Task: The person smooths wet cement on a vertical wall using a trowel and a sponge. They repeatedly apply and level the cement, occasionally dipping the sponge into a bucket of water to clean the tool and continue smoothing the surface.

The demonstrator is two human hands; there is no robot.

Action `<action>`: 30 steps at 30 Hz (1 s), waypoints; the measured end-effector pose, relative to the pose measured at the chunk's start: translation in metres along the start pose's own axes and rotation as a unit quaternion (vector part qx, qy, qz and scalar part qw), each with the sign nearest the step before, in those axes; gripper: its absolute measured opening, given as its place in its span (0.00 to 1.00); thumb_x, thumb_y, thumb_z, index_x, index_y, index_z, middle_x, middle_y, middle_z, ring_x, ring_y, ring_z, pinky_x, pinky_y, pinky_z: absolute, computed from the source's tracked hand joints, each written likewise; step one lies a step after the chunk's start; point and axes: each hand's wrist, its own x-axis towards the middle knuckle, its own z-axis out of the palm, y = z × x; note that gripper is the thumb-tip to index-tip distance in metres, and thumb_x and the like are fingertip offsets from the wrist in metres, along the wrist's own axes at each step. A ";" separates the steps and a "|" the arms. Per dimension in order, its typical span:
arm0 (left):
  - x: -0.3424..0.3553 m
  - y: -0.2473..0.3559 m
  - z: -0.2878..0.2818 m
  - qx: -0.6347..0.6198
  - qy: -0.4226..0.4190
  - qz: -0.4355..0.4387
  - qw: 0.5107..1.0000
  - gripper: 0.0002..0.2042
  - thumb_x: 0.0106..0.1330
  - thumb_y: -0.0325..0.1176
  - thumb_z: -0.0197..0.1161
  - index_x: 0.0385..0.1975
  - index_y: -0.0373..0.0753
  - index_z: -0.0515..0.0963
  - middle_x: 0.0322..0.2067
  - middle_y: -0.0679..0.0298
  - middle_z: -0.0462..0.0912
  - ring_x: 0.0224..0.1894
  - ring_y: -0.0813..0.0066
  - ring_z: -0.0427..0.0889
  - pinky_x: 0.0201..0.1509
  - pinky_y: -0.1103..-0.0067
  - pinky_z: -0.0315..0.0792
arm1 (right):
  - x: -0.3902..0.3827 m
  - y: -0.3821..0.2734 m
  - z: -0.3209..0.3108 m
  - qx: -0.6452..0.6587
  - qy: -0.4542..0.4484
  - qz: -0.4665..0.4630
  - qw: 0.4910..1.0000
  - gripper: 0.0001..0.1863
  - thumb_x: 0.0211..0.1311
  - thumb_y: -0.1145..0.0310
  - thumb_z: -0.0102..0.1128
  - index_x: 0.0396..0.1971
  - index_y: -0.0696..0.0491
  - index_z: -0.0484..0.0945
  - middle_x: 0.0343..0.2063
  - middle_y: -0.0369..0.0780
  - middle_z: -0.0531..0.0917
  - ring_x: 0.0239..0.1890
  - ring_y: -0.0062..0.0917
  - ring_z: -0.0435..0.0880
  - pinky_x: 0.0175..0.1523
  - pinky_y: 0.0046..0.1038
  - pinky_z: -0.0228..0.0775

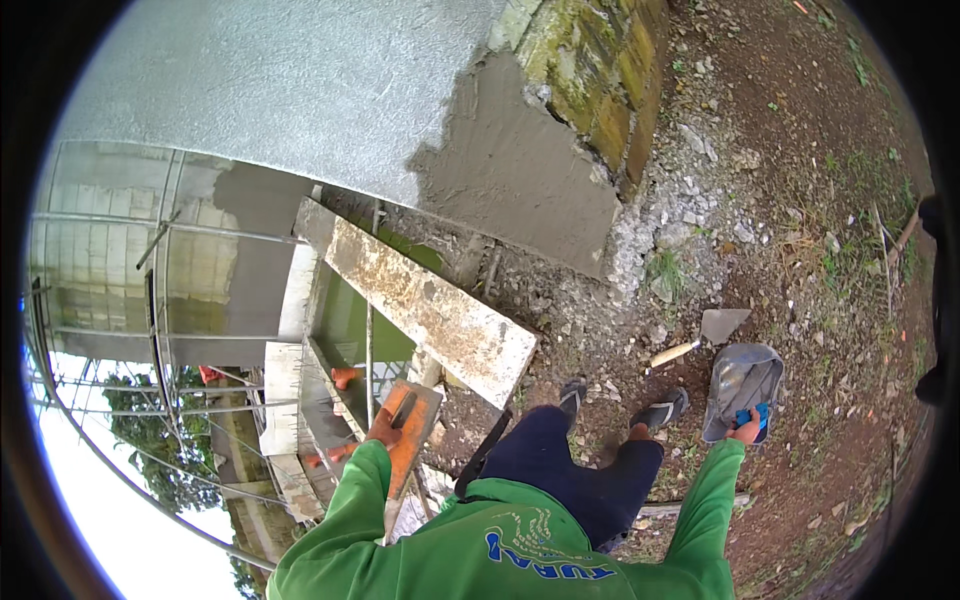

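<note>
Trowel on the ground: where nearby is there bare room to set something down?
Open, stony ground lies between the trowel and long plank, and soil right of the grey tub. Crowded: among trowel, tub and right foot.

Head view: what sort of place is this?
Probably an outdoor building site: scaffold poles at the left, a wall with a dark patch of what looks like mortar, and an orange float in the left hand.

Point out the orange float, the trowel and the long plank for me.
Orange float [414, 428]: head view, on its flat face, just right of the left hand [384, 430].
Trowel [722, 325]: head view, on its metal blade.
Long plank [430, 300]: head view, midway along its stained upper face.
</note>
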 end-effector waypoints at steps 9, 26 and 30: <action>-0.156 -0.071 0.136 -0.098 -0.051 -0.183 0.977 0.27 0.51 0.35 0.72 0.50 0.34 0.70 0.36 0.50 0.82 0.35 0.57 0.85 0.37 0.65 0.78 | -0.001 -0.075 0.019 -0.114 -0.115 -0.012 0.987 0.18 0.49 0.52 0.71 0.34 0.44 0.75 0.29 0.31 0.76 0.28 0.24 0.75 0.25 0.27 0.67; -0.363 -0.004 0.399 -0.465 0.030 -0.109 0.878 0.35 0.61 0.33 0.65 0.68 0.36 0.59 0.59 0.44 0.74 0.62 0.56 0.72 0.64 0.70 0.66 | -0.239 -0.128 -0.076 -0.386 -0.437 -0.103 0.805 0.27 0.50 0.70 0.68 0.53 0.48 0.72 0.43 0.39 0.83 0.45 0.32 0.83 0.50 0.46 0.74; -0.396 -0.010 0.410 -0.498 0.063 -0.137 0.854 0.38 0.60 0.32 0.66 0.70 0.37 0.54 0.59 0.44 0.74 0.59 0.56 0.74 0.61 0.69 0.68 | -0.257 -0.135 -0.085 -0.394 -0.463 -0.091 0.789 0.24 0.52 0.72 0.68 0.50 0.49 0.73 0.42 0.39 0.83 0.43 0.32 0.84 0.48 0.44 0.76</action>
